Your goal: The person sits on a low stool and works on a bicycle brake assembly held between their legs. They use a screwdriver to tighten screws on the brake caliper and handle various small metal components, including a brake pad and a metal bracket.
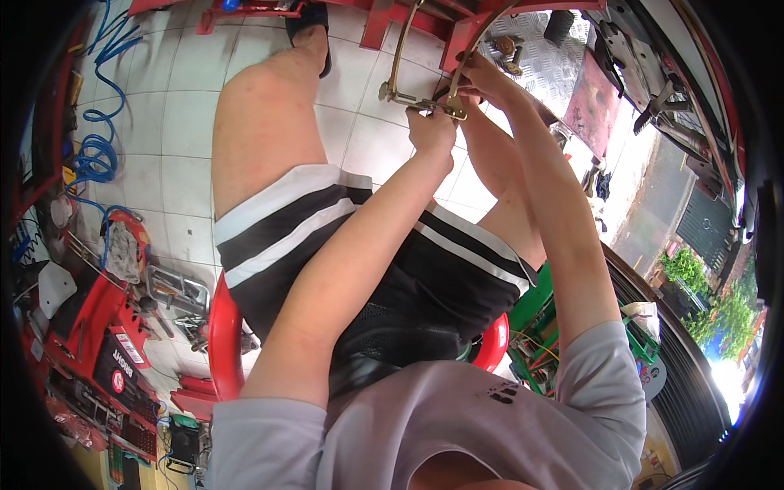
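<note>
A brass-coloured bent metal tube frame (401, 51) with a flat bracket across its lower end stands out in front of my knees, its upper part running out of the picture at the top. My left hand (432, 133) is closed on the bracket end, thumb and fingers against its lower edge. On the right side of the frame, my right hand (487, 79) is closed around the tube's lower end near a small plate. The fingertips of both hands are partly hidden, so any small part between them cannot be made out.
I sit on a red stool (226, 343) on white floor tiles. Red metal legs (377, 24) stand ahead, beside a checkered metal plate (545, 59) with loose parts. A blue coiled hose (96, 159) and red tool cases (86, 314) lie left; green metal equipment (535, 306) is right.
</note>
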Demonstrator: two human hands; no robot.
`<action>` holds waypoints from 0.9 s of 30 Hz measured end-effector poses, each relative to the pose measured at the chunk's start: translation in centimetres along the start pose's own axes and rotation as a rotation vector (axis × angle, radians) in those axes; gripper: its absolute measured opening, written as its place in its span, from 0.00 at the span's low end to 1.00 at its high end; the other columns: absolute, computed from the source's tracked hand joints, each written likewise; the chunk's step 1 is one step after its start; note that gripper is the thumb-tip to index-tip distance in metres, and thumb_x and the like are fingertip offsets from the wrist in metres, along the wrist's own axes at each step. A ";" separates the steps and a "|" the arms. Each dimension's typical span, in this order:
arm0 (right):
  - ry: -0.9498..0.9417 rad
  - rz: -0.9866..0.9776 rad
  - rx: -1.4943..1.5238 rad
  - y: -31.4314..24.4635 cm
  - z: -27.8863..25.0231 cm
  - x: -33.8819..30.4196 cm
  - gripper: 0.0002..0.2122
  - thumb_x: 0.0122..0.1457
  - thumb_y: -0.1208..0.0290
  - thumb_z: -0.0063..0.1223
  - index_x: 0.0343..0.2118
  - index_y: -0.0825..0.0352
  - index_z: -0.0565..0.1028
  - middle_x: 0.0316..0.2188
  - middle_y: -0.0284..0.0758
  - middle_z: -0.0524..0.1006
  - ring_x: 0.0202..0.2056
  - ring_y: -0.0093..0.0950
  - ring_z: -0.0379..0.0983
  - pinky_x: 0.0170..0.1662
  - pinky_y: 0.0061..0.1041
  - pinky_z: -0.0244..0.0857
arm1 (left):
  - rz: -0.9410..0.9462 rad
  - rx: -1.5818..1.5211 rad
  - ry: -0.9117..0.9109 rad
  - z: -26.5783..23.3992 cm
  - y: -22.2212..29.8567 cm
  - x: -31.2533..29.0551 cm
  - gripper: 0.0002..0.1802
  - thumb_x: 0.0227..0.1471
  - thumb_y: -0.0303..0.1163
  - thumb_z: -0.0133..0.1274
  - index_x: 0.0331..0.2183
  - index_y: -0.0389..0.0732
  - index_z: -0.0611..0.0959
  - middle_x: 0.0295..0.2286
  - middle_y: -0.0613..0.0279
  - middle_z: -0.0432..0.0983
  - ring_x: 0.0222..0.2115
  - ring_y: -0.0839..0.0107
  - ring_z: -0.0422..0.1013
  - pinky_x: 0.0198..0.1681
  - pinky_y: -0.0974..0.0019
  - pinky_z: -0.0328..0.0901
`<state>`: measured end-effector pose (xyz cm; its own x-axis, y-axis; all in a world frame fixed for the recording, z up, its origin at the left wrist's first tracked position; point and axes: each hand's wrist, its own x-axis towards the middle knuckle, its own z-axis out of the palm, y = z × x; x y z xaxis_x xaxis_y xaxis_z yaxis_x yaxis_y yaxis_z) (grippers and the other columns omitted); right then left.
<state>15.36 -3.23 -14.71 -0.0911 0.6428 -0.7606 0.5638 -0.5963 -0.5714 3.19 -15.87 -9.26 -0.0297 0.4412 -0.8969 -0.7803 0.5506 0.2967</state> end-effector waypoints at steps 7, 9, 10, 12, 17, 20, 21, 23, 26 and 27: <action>0.001 0.020 0.018 -0.6 1.0 -1.6 0.21 0.60 0.79 0.35 0.57 0.61 0.58 0.35 0.38 0.74 0.35 0.29 0.76 0.35 0.30 0.71 | 0.098 0.142 0.009 -0.5 -1.2 1.0 0.17 0.61 0.21 0.41 0.51 0.34 0.59 0.47 0.47 0.66 0.47 0.62 0.70 0.52 0.66 0.72; -0.008 0.040 -0.006 -0.7 0.5 -2.3 0.20 0.60 0.79 0.36 0.57 0.61 0.59 0.35 0.37 0.74 0.35 0.28 0.76 0.34 0.30 0.71 | 0.092 0.176 0.015 -0.4 -1.4 1.0 0.17 0.61 0.21 0.42 0.50 0.33 0.60 0.46 0.46 0.67 0.47 0.62 0.70 0.52 0.65 0.72; -0.029 0.048 -0.014 -0.8 0.2 -2.6 0.20 0.60 0.79 0.36 0.56 0.61 0.59 0.36 0.37 0.74 0.36 0.28 0.76 0.35 0.30 0.71 | 0.113 0.178 0.039 -0.4 -1.5 1.1 0.17 0.60 0.22 0.44 0.49 0.33 0.61 0.43 0.46 0.70 0.44 0.61 0.71 0.49 0.63 0.70; -0.078 0.056 -0.034 -1.4 0.1 -3.4 0.20 0.60 0.78 0.37 0.56 0.61 0.60 0.37 0.37 0.75 0.37 0.28 0.76 0.38 0.31 0.72 | 0.164 0.174 0.092 -0.6 -1.9 1.4 0.17 0.58 0.25 0.47 0.47 0.32 0.64 0.38 0.46 0.75 0.37 0.60 0.75 0.43 0.60 0.67; -0.116 0.067 -0.046 -2.7 0.1 -5.4 0.19 0.59 0.76 0.43 0.54 0.63 0.64 0.40 0.38 0.76 0.39 0.28 0.77 0.43 0.31 0.73 | 0.115 0.057 0.082 -0.2 -1.0 0.5 0.16 0.59 0.27 0.47 0.46 0.31 0.64 0.38 0.47 0.74 0.35 0.64 0.75 0.38 0.65 0.69; -0.034 0.046 -0.028 -2.7 0.3 -6.0 0.16 0.57 0.77 0.44 0.49 0.64 0.68 0.38 0.37 0.76 0.37 0.29 0.77 0.39 0.32 0.74 | 0.063 0.018 0.023 -0.3 -0.4 0.1 0.16 0.60 0.27 0.44 0.48 0.31 0.63 0.41 0.48 0.69 0.39 0.63 0.73 0.43 0.66 0.73; 0.008 0.038 -0.006 -2.7 0.4 -6.0 0.14 0.57 0.77 0.45 0.47 0.65 0.70 0.37 0.37 0.77 0.36 0.29 0.78 0.38 0.32 0.75 | 0.039 0.020 -0.005 -0.4 -0.2 -0.1 0.17 0.60 0.27 0.43 0.49 0.32 0.62 0.43 0.49 0.66 0.41 0.63 0.73 0.46 0.66 0.75; 0.080 0.035 -0.204 -2.8 1.1 -5.2 0.12 0.55 0.76 0.46 0.43 0.66 0.73 0.34 0.38 0.78 0.34 0.29 0.78 0.34 0.31 0.75 | -0.058 0.136 -0.030 -0.7 0.4 -1.1 0.17 0.60 0.33 0.44 0.47 0.33 0.64 0.40 0.51 0.67 0.36 0.63 0.74 0.40 0.65 0.75; 0.176 0.002 -0.405 -1.5 1.0 -2.6 0.15 0.53 0.66 0.48 0.37 0.73 0.76 0.35 0.46 0.79 0.29 0.36 0.79 0.29 0.33 0.75 | -0.195 0.473 -0.071 -0.6 0.7 -2.3 0.15 0.58 0.43 0.44 0.34 0.39 0.73 0.23 0.65 0.68 0.21 0.72 0.69 0.21 0.67 0.61; 0.221 -0.093 -0.493 -1.5 1.3 -2.4 0.19 0.53 0.62 0.48 0.37 0.76 0.77 0.38 0.50 0.79 0.30 0.40 0.80 0.30 0.35 0.76 | -0.169 0.613 -0.166 -0.4 1.3 -2.8 0.15 0.57 0.42 0.45 0.31 0.40 0.74 0.21 0.67 0.68 0.19 0.73 0.68 0.20 0.67 0.59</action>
<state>13.65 -4.52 -12.50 -0.0140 0.7992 -0.6008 0.8845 -0.2704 -0.3803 1.99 -16.72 -6.50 0.1971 0.3893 -0.8998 -0.2671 0.9044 0.3328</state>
